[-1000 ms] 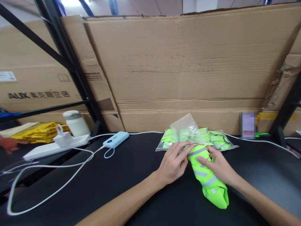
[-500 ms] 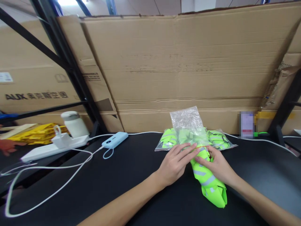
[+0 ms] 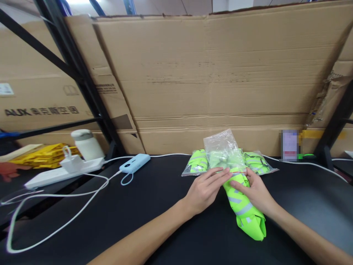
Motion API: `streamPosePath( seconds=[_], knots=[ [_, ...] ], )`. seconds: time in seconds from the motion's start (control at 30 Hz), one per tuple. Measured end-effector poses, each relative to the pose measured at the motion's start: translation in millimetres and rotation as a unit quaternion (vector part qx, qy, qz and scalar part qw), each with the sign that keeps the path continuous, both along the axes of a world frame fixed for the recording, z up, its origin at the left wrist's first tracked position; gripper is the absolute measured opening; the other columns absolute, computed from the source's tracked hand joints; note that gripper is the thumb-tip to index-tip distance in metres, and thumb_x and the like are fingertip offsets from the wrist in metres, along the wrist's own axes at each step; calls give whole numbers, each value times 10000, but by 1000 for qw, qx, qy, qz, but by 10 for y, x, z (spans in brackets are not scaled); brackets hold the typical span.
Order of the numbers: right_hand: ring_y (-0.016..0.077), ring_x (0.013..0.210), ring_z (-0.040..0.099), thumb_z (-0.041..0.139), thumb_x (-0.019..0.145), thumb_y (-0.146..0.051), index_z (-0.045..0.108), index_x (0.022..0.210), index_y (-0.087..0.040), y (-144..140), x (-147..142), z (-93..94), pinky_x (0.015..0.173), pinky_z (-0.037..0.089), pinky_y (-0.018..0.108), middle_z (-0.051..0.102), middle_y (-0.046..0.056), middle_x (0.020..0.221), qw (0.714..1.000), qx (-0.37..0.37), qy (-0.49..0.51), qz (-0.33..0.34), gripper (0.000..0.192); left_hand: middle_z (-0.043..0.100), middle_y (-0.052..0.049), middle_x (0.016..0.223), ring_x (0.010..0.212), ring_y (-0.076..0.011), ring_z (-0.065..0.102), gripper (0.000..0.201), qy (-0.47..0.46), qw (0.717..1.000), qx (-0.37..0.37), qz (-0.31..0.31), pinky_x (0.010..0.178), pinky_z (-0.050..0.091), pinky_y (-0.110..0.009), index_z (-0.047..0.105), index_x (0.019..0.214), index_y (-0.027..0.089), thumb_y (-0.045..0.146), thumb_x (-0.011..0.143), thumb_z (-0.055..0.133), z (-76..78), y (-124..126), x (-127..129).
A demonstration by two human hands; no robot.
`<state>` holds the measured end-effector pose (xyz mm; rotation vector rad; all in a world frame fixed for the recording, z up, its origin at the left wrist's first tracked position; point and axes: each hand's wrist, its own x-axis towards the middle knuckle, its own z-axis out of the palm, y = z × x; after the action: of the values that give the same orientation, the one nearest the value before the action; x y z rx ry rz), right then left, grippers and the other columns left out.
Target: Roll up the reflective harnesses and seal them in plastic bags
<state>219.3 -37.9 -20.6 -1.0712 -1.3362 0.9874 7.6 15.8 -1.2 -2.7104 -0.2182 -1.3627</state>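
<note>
A rolled neon yellow-green reflective vest (image 3: 244,209) with silver strips slants across the black tabletop, its upper end at the mouth of a clear plastic bag (image 3: 222,145). A thin red line runs along the bag's mouth. My left hand (image 3: 205,189) is closed at the left of that mouth, fingers lying together over the bag's edge. On the other side my right hand (image 3: 256,191) grips the vest, thumb on top and fingers bent behind near the bag's edge. Farther back, bagged neon bundles lie left (image 3: 198,162) and right (image 3: 257,163) of the clear bag.
A light blue power bank (image 3: 135,163) with a white cable lies left. Beyond it are a white power strip (image 3: 66,173), a pale bottle (image 3: 87,145) and yellow packets (image 3: 45,155). A cardboard wall (image 3: 206,73) closes the back. A blurred phone-like object (image 3: 289,145) leans there.
The clear bag's upper part has tilted and sunk slightly toward me. My right fingers have shifted a little up along the bag's mouth; my left hand has barely moved.
</note>
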Motion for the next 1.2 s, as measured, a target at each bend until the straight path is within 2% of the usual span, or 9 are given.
streamPosePath(
  seconds=[0.1,0.27,0.37,0.47,0.53,0.67,0.8,1.03,1.2],
  knots=[
    [274,941,716,842,766,-460,559,1047,-230,-5,-7,12,807,580,398,739,73,1031,999,-41,33,10,460,662,-100,1356,1269,-241,603,527,1,1000,11,2,991,607,-448,480,1465,188,9,970,509,-13,-8,-1],
    [281,847,739,875,715,-474,462,997,-270,6,-1,28,734,601,413,737,39,936,995,-65,73,5,540,707,-102,1278,1249,-254,616,553,5,999,30,-19,983,609,-460,471,1468,179,-9,950,514,-21,1,-7],
    [300,842,748,894,688,-468,451,1102,-276,-4,-8,70,740,613,444,741,57,947,994,-79,81,5,636,695,-134,1262,1216,-250,635,487,-7,1000,10,-24,953,619,-443,528,1407,157,-3,948,531,-20,-4,3],
    [317,935,746,898,675,-458,438,1275,-268,-24,-19,124,812,612,474,747,81,1043,993,-81,82,4,780,666,-156,1283,1180,-233,654,415,-52,998,-24,0,953,612,-411,587,1321,146,-8,939,536,-26,-23,30],
    [312,1013,728,872,708,-464,501,1284,-255,-32,-23,150,876,595,466,742,84,1108,996,-66,60,21,716,700,-125,1206,1093,-207,687,386,-93,994,-57,13,916,621,-374,606,1282,162,2,935,547,-33,-35,50],
    [285,1067,701,827,772,-456,638,1159,-236,-29,-16,149,929,563,420,739,70,1140,999,-29,19,36,484,739,-54,985,889,-164,718,300,-124,987,-100,11,797,635,-318,638,1202,187,51,941,577,-49,-32,66],
    [295,1042,709,827,780,-453,655,1149,-225,-20,-6,113,887,573,424,746,88,1135,998,-53,25,34,466,741,-54,962,859,-159,729,270,-133,984,-120,8,782,638,-308,641,1178,174,57,939,596,-54,-14,59],
    [313,1074,702,838,766,-449,660,1107,-228,-3,-10,65,897,574,438,750,94,1113,999,-45,23,17,444,741,-69,961,897,-173,712,239,-90,995,-52,8,795,637,-324,650,1115,154,20,936,568,-9,-19,56],
    [310,1098,703,846,755,-446,643,1107,-216,26,-2,1,916,578,422,744,104,1169,998,-38,33,22,467,736,-97,984,988,-206,699,254,-40,999,-14,-24,842,641,-353,628,1148,126,-2,943,550,19,-21,19]
  ],
)
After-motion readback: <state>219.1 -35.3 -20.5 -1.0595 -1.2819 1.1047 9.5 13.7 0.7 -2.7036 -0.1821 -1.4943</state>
